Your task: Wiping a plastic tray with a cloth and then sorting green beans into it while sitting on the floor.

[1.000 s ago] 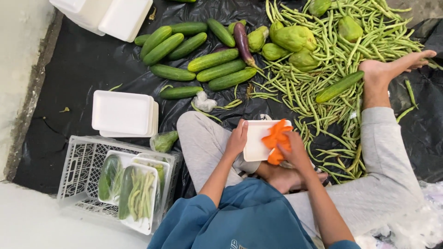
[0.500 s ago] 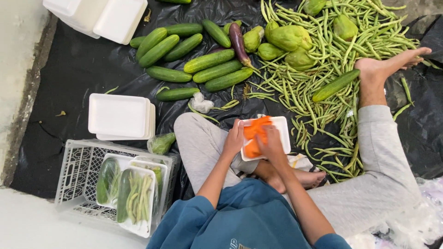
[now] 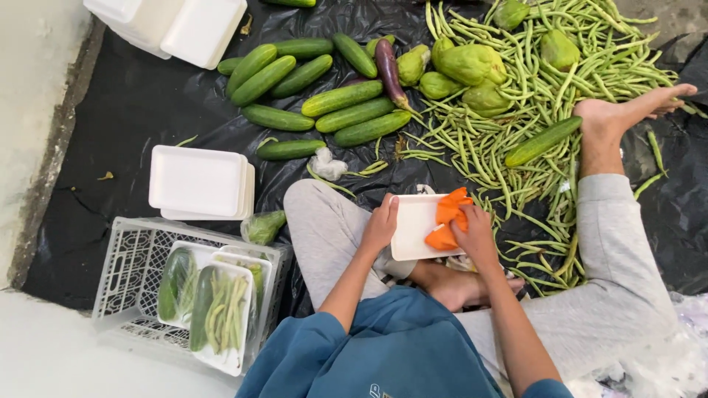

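I sit cross-legged on black plastic sheeting. My left hand (image 3: pixel 380 225) grips the left edge of a white foam tray (image 3: pixel 414 225) held over my lap. My right hand (image 3: pixel 473 234) presses an orange cloth (image 3: pixel 450 220) against the tray's right side. Cucumbers (image 3: pixel 341 98) lie in a loose group ahead of me, with one purple eggplant (image 3: pixel 389 68) among them. Green chayotes (image 3: pixel 469 65) rest on a wide spread of long green beans (image 3: pixel 582 81).
A stack of empty white foam trays (image 3: pixel 197 180) lies to my left, more white trays (image 3: pixel 169 26) at top left. A white plastic crate (image 3: pixel 129 258) holds wrapped vegetable trays (image 3: pixel 217 309). My bare foot (image 3: pixel 627 110) rests on the beans beside a cucumber (image 3: pixel 542 141). A concrete ledge (image 3: pixel 33 110) borders the left.
The orange cloth has moved across the tray under my right hand, ending at the tray's right side. My left hand kept its hold on the tray.
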